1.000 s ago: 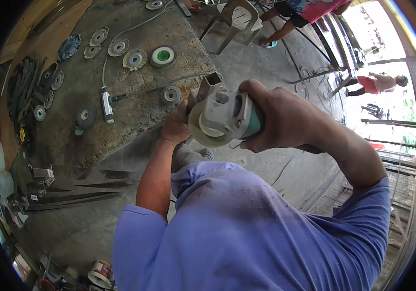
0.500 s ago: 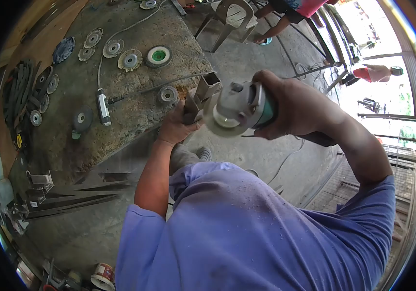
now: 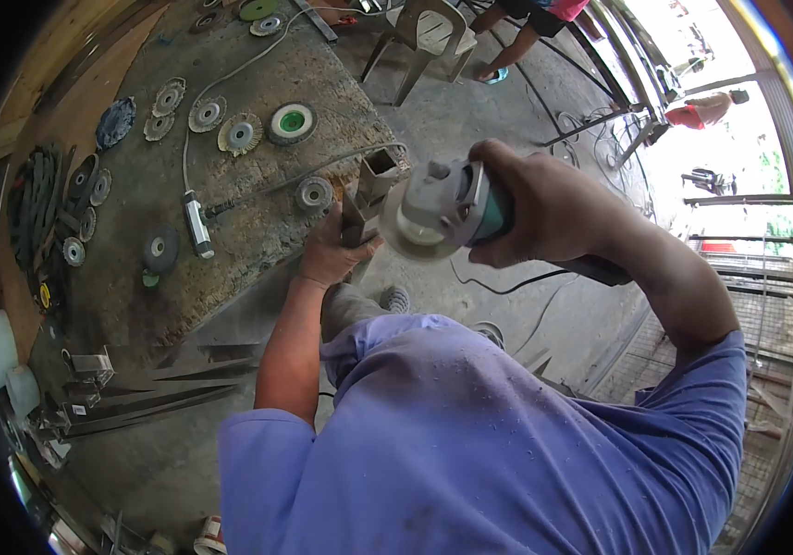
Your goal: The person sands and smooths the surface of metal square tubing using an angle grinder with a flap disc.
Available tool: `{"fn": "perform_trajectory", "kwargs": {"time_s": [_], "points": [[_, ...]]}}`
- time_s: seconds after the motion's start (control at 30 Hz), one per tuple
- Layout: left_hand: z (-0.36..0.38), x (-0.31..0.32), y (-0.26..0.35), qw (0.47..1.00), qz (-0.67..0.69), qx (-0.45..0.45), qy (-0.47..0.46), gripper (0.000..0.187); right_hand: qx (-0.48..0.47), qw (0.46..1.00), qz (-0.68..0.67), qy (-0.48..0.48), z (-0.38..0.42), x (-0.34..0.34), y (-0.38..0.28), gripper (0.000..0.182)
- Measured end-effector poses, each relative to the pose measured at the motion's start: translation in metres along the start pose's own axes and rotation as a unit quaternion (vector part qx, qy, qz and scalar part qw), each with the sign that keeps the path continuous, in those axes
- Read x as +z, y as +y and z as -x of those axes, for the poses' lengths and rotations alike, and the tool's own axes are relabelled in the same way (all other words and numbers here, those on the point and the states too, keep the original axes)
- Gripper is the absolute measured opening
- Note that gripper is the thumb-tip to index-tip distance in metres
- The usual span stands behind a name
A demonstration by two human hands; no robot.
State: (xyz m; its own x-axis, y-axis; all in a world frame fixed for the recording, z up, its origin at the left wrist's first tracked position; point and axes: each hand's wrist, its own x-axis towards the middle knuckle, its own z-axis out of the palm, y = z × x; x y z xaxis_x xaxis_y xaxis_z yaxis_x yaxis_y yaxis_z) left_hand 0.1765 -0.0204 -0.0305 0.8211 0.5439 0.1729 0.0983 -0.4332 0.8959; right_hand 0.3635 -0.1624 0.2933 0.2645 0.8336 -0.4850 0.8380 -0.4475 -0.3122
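My right hand point(image 3: 544, 203) is wrapped round the body of an angle grinder point(image 3: 447, 194), whose disc point(image 3: 405, 227) looks blurred. The disc's edge is right at a piece of square metal tube point(image 3: 356, 222) with an open end. My left hand point(image 3: 327, 254) grips this tube from the near side, fingers closed round its lower part, at the edge of the worktable point(image 3: 258, 213). Just left of the tube lies a small round disc point(image 3: 314, 194). A dark cord point(image 3: 507, 289) hangs below the grinder.
Several flap discs point(image 3: 241, 134) and a green-centred wheel point(image 3: 293, 122) lie on the table, with a white power socket point(image 3: 197, 225) and its cable. A plastic chair point(image 3: 419, 42) stands beyond. Another person bends at the top point(image 3: 516, 37); one more point(image 3: 706, 111) is outside.
The view has shifted slightly, so the table items appear a little further left. The grinder and tube keep nearly the same positions in my hands. The person outside has moved up in the view.
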Motion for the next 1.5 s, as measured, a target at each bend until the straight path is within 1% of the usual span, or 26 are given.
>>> {"fn": "perform_trajectory", "kwargs": {"time_s": [0.07,0.1,0.13,0.2,0.27,0.37,0.4,0.43,0.47,0.53,0.57,0.63,0.67,0.73,0.83,0.87,0.93,1.0,1.03,1.13,1.23,1.27,1.33,1.5], "points": [[0.001,-0.003,-0.002,0.999,-0.042,0.000,-0.023,0.062,-0.007,0.998,-0.020,-0.053,-0.006,0.003,-0.012,0.080],[0.002,0.004,-0.017,0.999,-0.023,0.020,-0.008,0.064,-0.039,0.998,-0.023,-0.035,-0.008,0.011,-0.013,0.080],[0.002,0.014,-0.029,0.999,-0.003,0.042,0.002,0.065,-0.041,0.998,-0.027,-0.043,-0.008,0.013,-0.015,0.079],[0.002,0.019,-0.041,1.000,0.002,0.029,0.008,0.068,-0.047,0.997,-0.024,-0.050,-0.010,0.007,-0.018,0.077],[0.004,0.003,0.001,0.998,-0.027,-0.053,-0.002,0.071,-0.001,1.000,-0.012,-0.027,-0.007,0.004,-0.006,0.077],[-0.002,0.019,-0.022,0.988,0.109,-0.106,-0.009,0.072,0.075,0.997,0.006,0.022,0.006,-0.001,0.016,0.075],[-0.005,0.019,-0.019,0.987,0.131,-0.091,0.005,0.072,0.098,0.994,0.012,0.043,0.010,-0.001,0.024,0.074],[-0.006,0.020,-0.013,0.985,0.153,-0.077,0.021,0.073,0.107,0.992,-0.011,0.066,0.018,0.004,0.035,0.079],[-0.007,0.022,-0.008,0.982,0.175,-0.066,0.037,0.073,0.109,0.990,-0.028,0.086,0.029,0.010,0.042,0.079],[-0.006,0.022,0.002,0.993,0.094,-0.059,0.034,0.075,0.114,0.984,-0.064,0.118,0.053,0.024,0.053,0.079],[0.000,0.024,0.007,0.996,0.052,-0.061,0.030,0.076,0.119,0.980,-0.122,0.105,0.064,0.027,0.054,0.079],[0.016,0.041,0.014,0.989,0.084,-0.060,0.106,0.075,0.108,0.976,-0.155,0.111,0.082,0.038,0.054,0.080],[0.022,0.048,0.018,0.985,0.081,-0.046,0.146,0.074,0.104,0.973,-0.172,0.113,0.088,0.042,0.054,0.081],[0.033,0.055,0.036,0.972,0.069,-0.019,0.225,0.071,0.092,0.977,-0.176,0.082,0.093,0.045,0.053,0.084],[0.038,0.056,0.031,0.950,0.039,-0.064,0.303,0.068,0.057,0.984,-0.160,0.057,0.089,0.046,0.043,0.088],[0.040,0.057,0.015,0.945,0.009,-0.098,0.312,0.068,0.041,0.985,-0.158,0.054,0.084,0.045,0.040,0.087],[0.033,0.044,0.007,0.928,-0.020,-0.127,0.348,0.068,0.010,0.987,-0.154,0.046,0.074,0.043,0.031,0.086],[0.020,0.027,0.005,0.907,-0.015,-0.115,0.405,0.068,-0.004,0.992,-0.123,0.037,0.059,0.039,0.016,0.085],[0.021,0.008,0.022,0.929,0.122,-0.148,0.316,0.070,-0.010,0.994,-0.106,0.032,0.051,0.036,0.008,0.084],[0.026,0.007,-0.025,0.957,-0.054,-0.074,0.275,0.073,-0.046,0.995,-0.090,0.024,0.023,0.029,-0.009,0.082],[0.031,0.011,-0.038,0.953,-0.079,-0.073,0.283,0.075,-0.061,0.996,-0.071,0.010,-0.004,0.024,-0.028,0.081],[0.031,0.010,-0.041,0.956,-0.085,-0.056,0.274,0.074,-0.065,0.996,-0.067,0.005,-0.013,0.022,-0.034,0.081],[0.030,0.005,-0.038,0.962,-0.094,-0.026,0.255,0.074,-0.070,0.996,-0.053,-0.001,-0.028,0.018,-0.043,0.081],[0.029,-0.009,-0.021,0.960,-0.159,-0.006,0.229,0.069,-0.075,0.997,-0.005,-0.031,-0.059,0.012,-0.054,0.081]]}}
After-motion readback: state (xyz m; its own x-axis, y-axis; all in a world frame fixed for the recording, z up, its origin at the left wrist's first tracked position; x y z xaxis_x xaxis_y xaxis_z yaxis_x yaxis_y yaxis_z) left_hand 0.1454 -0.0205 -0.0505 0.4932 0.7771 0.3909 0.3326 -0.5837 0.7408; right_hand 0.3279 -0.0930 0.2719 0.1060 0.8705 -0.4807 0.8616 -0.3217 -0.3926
